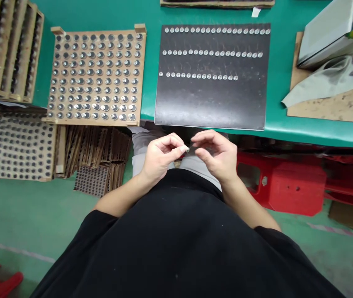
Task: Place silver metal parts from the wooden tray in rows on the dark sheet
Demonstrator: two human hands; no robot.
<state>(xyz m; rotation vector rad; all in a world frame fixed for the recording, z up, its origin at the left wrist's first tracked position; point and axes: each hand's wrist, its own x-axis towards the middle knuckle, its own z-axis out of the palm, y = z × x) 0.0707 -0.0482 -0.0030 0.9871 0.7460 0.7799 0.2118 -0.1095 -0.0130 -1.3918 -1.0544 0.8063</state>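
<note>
Above my lap, my left hand point(163, 154) pinches a small shiny metallic piece point(187, 150) between thumb and fingertip; its exact kind is too small to make out. Just to the right, my right hand point(216, 152) is curled with thumb and fingers apart, and nothing shows between them. Beyond both hands lies a black board point(210, 103) bearing three rows of small round silvery pieces point(204, 76) with fine wire-like strands. To its left, a wooden tray point(143, 74) holds a grid of dark cylinders with silvery tops.
Stacked wooden trays point(18, 54) stand at the far left, with another filled tray point(21, 145) lower down. A white box point(325, 35) and a pale cloth point(328, 80) occupy the right side of the green table point(279, 111). A red stool point(297, 186) is below the table edge.
</note>
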